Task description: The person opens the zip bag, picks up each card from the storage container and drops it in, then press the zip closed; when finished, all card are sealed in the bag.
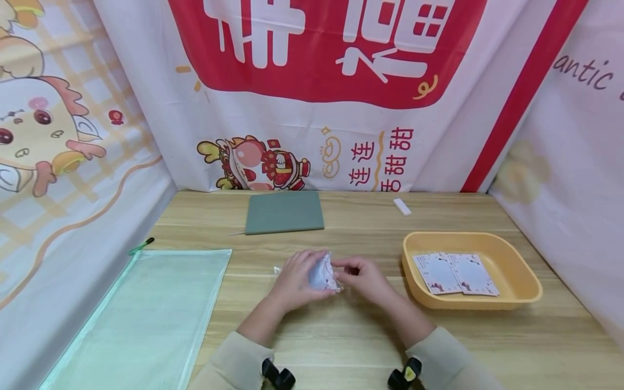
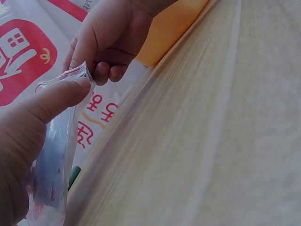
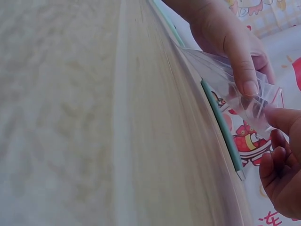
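Over the middle of the table, my left hand (image 1: 291,283) grips a clear plastic zip bag (image 1: 322,275) between thumb and fingers. A pale printed sheet or card stack shows through the plastic; the left wrist view has it inside the bag (image 2: 52,165). My right hand (image 1: 366,280) is at the bag's right end, thumb and index finger pinching the edge of its mouth. A red line runs along that mouth in the right wrist view, where the bag (image 3: 211,68) spreads out below the left thumb. The right hand's other fingers are curled in.
To the right stands a yellow plastic basin (image 1: 528,290) with two printed cards (image 1: 475,275) in it. A green notebook (image 1: 285,213) lies at the back, and a small white block (image 1: 402,207) lies right of it. A mint mesh zip pouch (image 1: 136,319) covers the left side.
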`<action>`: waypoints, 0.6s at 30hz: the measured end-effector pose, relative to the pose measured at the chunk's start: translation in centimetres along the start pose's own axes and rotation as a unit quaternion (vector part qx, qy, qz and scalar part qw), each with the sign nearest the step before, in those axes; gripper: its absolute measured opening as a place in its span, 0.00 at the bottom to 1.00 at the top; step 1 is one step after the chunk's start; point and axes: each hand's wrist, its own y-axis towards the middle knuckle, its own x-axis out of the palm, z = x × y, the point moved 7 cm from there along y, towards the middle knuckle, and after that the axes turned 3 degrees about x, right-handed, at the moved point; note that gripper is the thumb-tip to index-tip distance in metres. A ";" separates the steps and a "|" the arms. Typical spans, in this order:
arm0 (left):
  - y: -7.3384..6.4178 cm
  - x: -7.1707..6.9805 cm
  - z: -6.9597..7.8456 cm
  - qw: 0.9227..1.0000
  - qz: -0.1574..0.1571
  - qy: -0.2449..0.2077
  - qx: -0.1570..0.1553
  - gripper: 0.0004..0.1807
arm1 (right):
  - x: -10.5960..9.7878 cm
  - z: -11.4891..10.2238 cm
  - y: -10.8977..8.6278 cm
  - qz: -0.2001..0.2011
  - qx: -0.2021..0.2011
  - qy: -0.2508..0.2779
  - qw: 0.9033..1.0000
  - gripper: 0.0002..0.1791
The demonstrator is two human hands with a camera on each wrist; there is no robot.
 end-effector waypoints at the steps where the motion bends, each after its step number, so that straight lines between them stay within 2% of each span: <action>1: 0.0 0.0 0.0 1.000 0.000 -0.001 0.001 0.48 | 0.1 -0.1 0.1 -0.002 -0.003 -0.002 1.000 0.15; 7: 0.0 0.0 0.0 1.000 0.003 -0.004 0.005 0.48 | 0.6 -0.2 0.2 -0.010 -0.004 -0.006 1.000 0.15; 11: 0.0 0.1 0.0 1.000 0.006 -0.001 0.009 0.47 | 0.2 0.1 0.0 0.000 0.027 -0.010 1.000 0.15; 15: 0.0 0.2 -0.1 1.000 0.001 -0.006 -0.002 0.48 | -1.6 -0.2 -0.7 0.024 0.048 -0.027 0.998 0.16; 18: 0.0 0.2 -0.3 1.000 -0.005 -0.008 -0.013 0.49 | -4.0 -0.9 -1.4 0.055 0.031 -0.035 0.997 0.15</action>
